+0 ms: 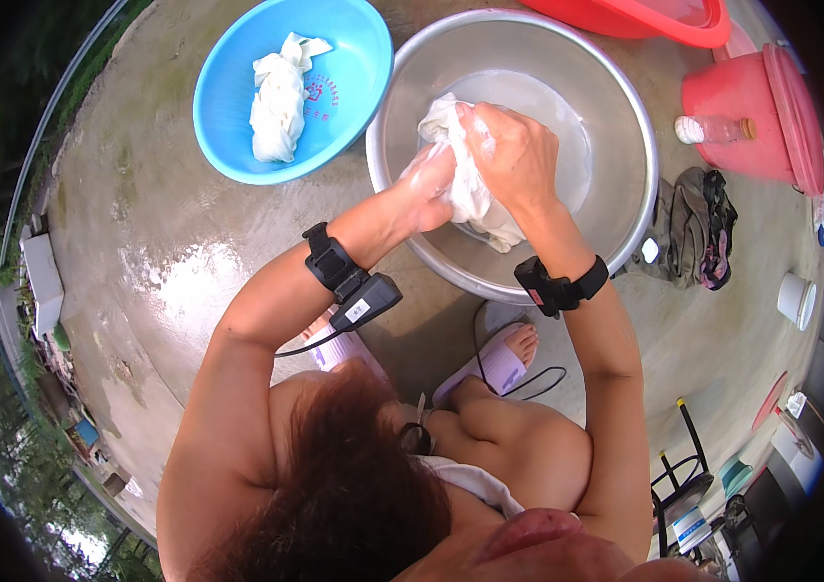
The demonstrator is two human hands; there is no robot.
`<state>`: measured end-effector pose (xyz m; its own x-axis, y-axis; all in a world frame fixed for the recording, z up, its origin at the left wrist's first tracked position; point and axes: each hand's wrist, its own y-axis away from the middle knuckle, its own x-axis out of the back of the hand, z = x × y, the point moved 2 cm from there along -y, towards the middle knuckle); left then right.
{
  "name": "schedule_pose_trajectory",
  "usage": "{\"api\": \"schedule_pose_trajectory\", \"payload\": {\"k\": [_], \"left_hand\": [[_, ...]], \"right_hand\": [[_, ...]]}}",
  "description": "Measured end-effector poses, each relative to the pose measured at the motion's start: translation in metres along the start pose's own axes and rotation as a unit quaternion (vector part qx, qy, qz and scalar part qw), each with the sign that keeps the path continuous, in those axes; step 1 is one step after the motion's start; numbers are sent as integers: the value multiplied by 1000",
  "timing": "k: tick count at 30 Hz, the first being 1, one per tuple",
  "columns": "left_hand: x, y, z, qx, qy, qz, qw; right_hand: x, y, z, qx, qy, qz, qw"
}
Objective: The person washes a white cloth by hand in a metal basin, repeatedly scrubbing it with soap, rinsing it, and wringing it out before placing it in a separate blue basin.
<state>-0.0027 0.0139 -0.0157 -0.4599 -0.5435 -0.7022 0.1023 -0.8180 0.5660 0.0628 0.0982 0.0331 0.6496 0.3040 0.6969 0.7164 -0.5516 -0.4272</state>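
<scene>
Over a wide metal basin point(612, 138), my left hand point(430, 185) and my right hand point(514, 145) both grip one wet white cloth point(466, 185). Suds cling to the fingers of both hands and to the fabric. The cloth's lower end hangs down inside the basin, and part of it is hidden behind my hands. Cloudy, whitish water point(565, 138) lies in the bottom of the basin. To the left, a blue plastic basin point(226, 138) holds a twisted white cloth point(279, 109).
A red basin point(645, 18) stands behind the metal one. At right are a lidded red bucket point(732, 109), a corked clear jar point(721, 129), dark crumpled clothing point(685, 225) and a white tub point(796, 300). A black cable point(543, 382) loops beside my right foot on wet concrete.
</scene>
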Motion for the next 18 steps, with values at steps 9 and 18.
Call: {"api": "schedule_pose_trajectory", "payload": {"k": [9, 18], "left_hand": [[6, 5, 1, 8, -25, 23, 999], [5, 5, 2, -3, -17, 13, 1000]], "right_hand": [[-8, 1, 0, -15, 10, 2, 1000], [-6, -4, 3, -41, 10, -15, 999]]}}
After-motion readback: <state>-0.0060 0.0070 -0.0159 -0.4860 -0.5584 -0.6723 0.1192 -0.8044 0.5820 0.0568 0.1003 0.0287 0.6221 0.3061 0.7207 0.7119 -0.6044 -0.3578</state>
